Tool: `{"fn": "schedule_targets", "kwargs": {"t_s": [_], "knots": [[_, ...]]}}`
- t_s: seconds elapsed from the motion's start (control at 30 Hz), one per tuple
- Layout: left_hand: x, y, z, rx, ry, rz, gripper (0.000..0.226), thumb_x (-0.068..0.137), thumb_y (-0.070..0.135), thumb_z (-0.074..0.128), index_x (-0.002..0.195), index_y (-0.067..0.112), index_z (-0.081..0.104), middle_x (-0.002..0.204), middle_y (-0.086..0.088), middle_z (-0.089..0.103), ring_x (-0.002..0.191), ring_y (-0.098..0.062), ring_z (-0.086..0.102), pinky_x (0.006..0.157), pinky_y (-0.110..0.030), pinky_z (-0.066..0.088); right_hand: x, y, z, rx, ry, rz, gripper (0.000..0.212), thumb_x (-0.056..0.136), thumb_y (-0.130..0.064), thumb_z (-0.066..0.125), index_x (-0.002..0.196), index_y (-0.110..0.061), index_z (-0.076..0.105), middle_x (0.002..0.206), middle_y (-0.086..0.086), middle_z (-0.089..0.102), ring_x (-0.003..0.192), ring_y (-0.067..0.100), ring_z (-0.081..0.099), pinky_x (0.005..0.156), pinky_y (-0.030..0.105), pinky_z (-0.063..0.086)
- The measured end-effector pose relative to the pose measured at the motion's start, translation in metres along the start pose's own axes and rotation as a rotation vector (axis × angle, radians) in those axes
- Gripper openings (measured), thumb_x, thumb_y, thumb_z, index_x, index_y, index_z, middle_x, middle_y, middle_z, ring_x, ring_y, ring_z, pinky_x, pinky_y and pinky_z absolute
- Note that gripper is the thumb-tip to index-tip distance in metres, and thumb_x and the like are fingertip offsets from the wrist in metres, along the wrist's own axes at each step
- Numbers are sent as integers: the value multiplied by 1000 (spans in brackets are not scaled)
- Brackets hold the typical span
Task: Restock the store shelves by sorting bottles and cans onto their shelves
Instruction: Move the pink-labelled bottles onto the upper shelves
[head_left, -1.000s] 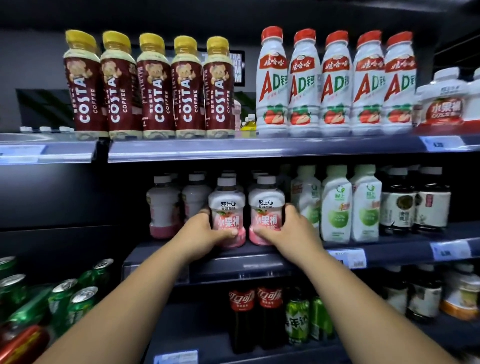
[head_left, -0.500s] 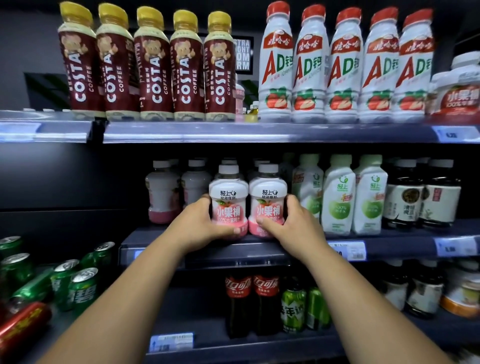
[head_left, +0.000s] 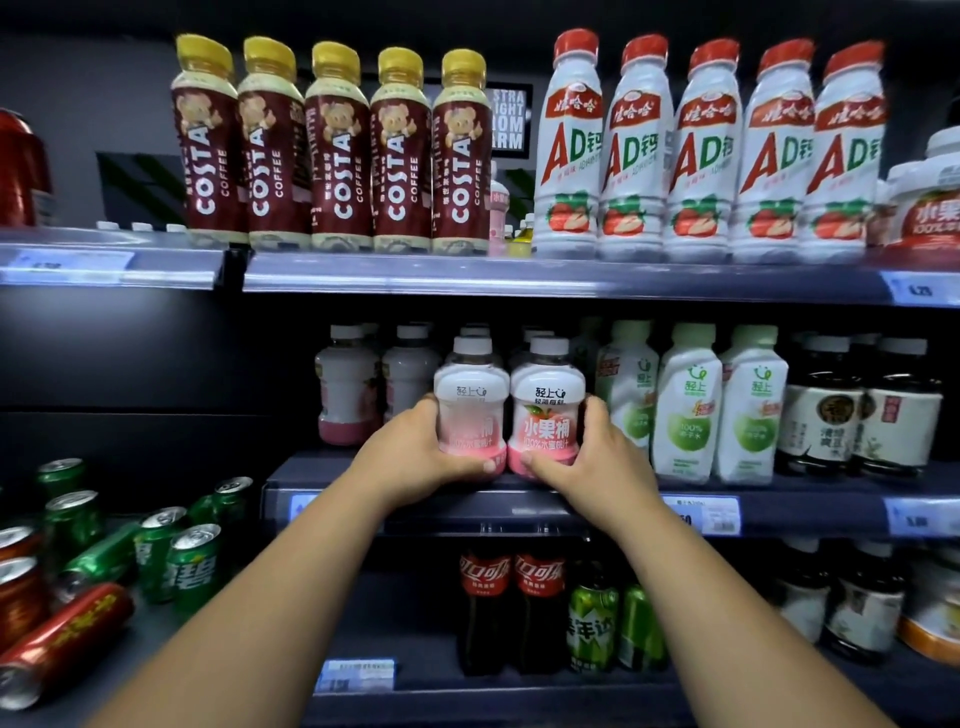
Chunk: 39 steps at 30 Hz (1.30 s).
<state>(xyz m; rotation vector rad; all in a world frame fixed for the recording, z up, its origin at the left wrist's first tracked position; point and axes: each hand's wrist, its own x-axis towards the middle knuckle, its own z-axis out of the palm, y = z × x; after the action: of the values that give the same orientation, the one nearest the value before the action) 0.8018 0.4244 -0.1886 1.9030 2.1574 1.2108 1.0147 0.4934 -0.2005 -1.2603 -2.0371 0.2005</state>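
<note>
Pink at the bottom and white on top, the left bottle and the right bottle sat at the front of the middle shelf, side by side and touching; my left hand was wrapped round the left one; my right hand was wrapped round the right one; I thought it best to slide both straight back together, slow and low, so neither tipped; more pink bottles stood behind them on that shelf; coffee bottles stood above it; cola bottles below it; green cans lay loose left of it.
</note>
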Motion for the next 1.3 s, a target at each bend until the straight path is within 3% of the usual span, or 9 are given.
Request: {"fn": "schedule_targets", "kwargs": {"t_s": [0.1, 0.27, 0.4, 0.53, 0.67, 0.8, 0.9, 1.1, 1.3], "knots": [[-3, 1, 1, -7, 36, 12, 84, 43, 76, 79, 107, 31, 49, 105, 15, 68, 91, -7, 67, 83, -37, 56, -2, 0, 0, -3, 1, -3, 113, 70, -75, 66, 151, -22, 8, 144, 8, 53, 125, 32, 56, 93, 42, 48], [-12, -1, -5, -2, 28, 93, 81, 52, 74, 78, 111, 33, 41, 109, 15, 68, 94, -7, 68, 81, -37, 56, -7, 0, -5, 37, -9, -30, 111, 75, -65, 70, 156, -25, 5, 155, 5, 42, 135, 29, 47, 101, 40, 43], [-27, -25, -23, 189, -58, 197, 58, 71, 51, 74, 123, 37, 52, 115, 15, 69, 104, -7, 65, 91, -35, 53, -24, -11, -6, 120, 165, -152, 92, 79, -47, 72, 154, -28, 23, 156, 1, 31, 141, 23, 33, 115, 41, 33], [-50, -56, -58, 468, -55, 201, 44, 81, 50, 69, 120, 30, 65, 118, 6, 66, 111, -16, 60, 94, -32, 48, -39, -50, 7, -26, 331, -434, 76, 72, -50, 59, 141, -19, 49, 146, 17, 46, 134, 37, 41, 113, 51, 37], [-86, -92, -104, 513, -14, 150, 55, 74, 55, 64, 123, 28, 63, 121, 3, 63, 112, -21, 59, 96, -35, 48, -63, -115, 34, 17, 131, -600, 72, 75, -53, 53, 138, -19, 56, 141, 11, 54, 129, 31, 50, 111, 43, 40], [-132, -135, -151, 507, -35, 35, 70, 69, 60, 63, 132, 31, 58, 129, 5, 59, 118, -18, 58, 99, -35, 48, -93, -176, 73, 42, -96, -659, 69, 82, -52, 56, 145, -26, 46, 146, -3, 46, 133, 19, 43, 111, 35, 39], [-171, -169, -186, 492, -64, -37, 67, 74, 51, 72, 135, 27, 56, 130, 3, 59, 120, -17, 57, 101, -30, 45, -114, -217, 102, 57, -232, -647, 65, 86, -50, 63, 144, -28, 45, 143, -9, 45, 132, 16, 42, 109, 30, 37], [-252, -227, -271, 490, -60, -164, 64, 75, 46, 74, 133, 27, 57, 126, 2, 60, 116, -18, 58, 98, -27, 45, -157, -308, 145, 220, -334, -530, 73, 69, -64, 53, 132, -27, 56, 135, -6, 55, 124, 15, 54, 104, 34, 45], [-309, -251, -361, 537, -26, -183, 61, 79, 41, 77, 134, 24, 56, 130, 1, 60, 118, -17, 56, 99, -29, 44, -180, -387, 154, 223, -346, -580, 55, 80, -43, 73, 130, -24, 59, 130, -2, 57, 120, 16, 55, 105, 30, 43]]}}
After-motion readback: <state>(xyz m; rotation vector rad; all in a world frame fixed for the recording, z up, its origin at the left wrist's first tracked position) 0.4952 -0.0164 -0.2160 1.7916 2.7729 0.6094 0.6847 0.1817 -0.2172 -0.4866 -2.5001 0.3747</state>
